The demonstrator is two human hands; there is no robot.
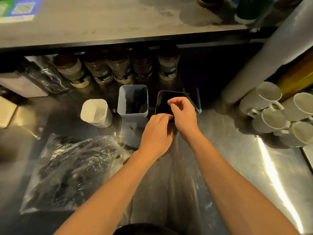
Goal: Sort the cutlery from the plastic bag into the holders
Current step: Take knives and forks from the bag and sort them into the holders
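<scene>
Head view: our plastic bag (pixel 72 168) lies flat on the steel bench (pixel 237 167) at left, dark cutlery inside it too blurred to tell direction. Three upright holders stand ahead: white (pixel 95 112), grey (pixel 133 102), dark (pixel 167 102). Jars (pixel 118 67) line up behind, mugs (pixel 274 114) at right. Our left hand (pixel 156 133) curls at the dark holder's near rim; our right hand (pixel 182 112) hovers over its mouth, fingertips pinched; what they hold we cannot tell.
</scene>
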